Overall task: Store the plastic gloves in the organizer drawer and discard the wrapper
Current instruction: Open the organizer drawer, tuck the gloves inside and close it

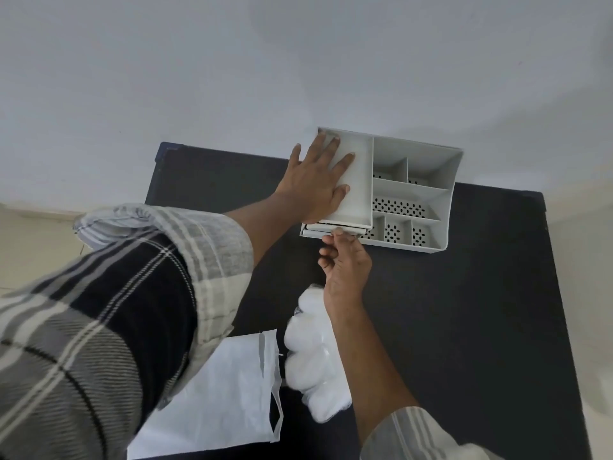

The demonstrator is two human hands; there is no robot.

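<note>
A grey plastic organizer (441, 180) with several open compartments stands at the far edge of the dark table (464, 310), against the wall. My left hand (315, 179) lies flat, fingers spread, on its solid left top. My right hand (345, 260) pinches the front lip of the drawer (311, 231) at the organizer's lower left; the drawer sticks out only slightly. A bundle of crumpled translucent plastic gloves (311, 356) lies on the table under my right forearm. The torn white wrapper (225, 393) lies flat to its left, at the near edge.
The white wall rises directly behind the organizer. The table's right half is bare dark surface. My plaid left sleeve (99, 327) covers the near left part of the table. A light floor shows at both sides.
</note>
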